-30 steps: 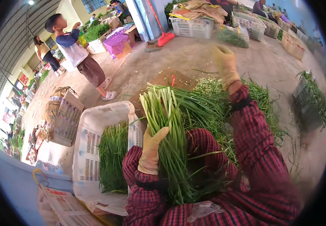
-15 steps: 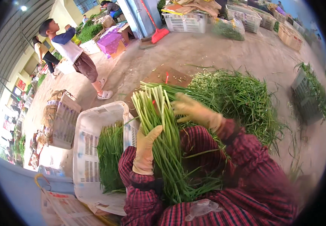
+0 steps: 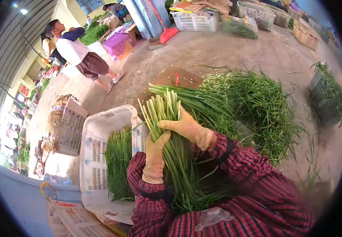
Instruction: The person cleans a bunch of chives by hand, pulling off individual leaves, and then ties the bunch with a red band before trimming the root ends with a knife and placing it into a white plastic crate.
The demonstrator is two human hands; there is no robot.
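Both my hands wear pale yellow gloves and grip one bunch of garlic chives (image 3: 179, 158) in front of me. My left hand (image 3: 154, 158) is wrapped round its left side, thumb across the stems. Higher up, my right hand (image 3: 190, 128) closes round it from the right, just below the pale cut ends. The green leaves hang down toward my lap. To the left, a white plastic crate (image 3: 94, 154) has more chives (image 3: 118, 166) standing along its right side. Ahead and to the right lies a large loose heap of chives (image 3: 261, 106).
A brown board (image 3: 188, 77) with a red strip lies beyond the bunch. Another crate (image 3: 70, 126) stands at the left, a grey crate (image 3: 324, 96) at the far right. A child (image 3: 78, 51) stands ahead left. A red broom (image 3: 167, 33) leans by a blue pillar (image 3: 137, 15).
My right hand has come in from the right of the bunch and closed round its upper stems. My left hand keeps its hold. The child has shifted slightly to the right.
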